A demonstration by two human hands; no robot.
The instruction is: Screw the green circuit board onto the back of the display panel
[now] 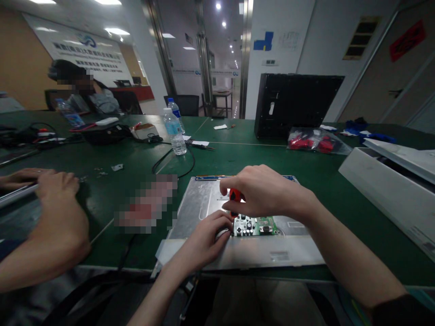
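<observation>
A metal-backed display panel (200, 199) lies flat on the table in front of me. On its middle sits a green circuit board (267, 225) with several small components. My right hand (261, 190) is closed around the red and black handle of a screwdriver (234, 199), held upright over the board's upper left part; its tip is hidden. Low beside the board's left edge, my left hand (210, 233) rests with curled fingers close together near the screwdriver. Whatever those fingers pinch is hidden.
Left of the panel lies a pixelated reddish object (146, 206). A co-worker's hand (57, 185) is farther left. Water bottles (175, 131), a black monitor (295, 106) and a bag of red items (316, 141) stand beyond. A white casing (390, 190) occupies the right.
</observation>
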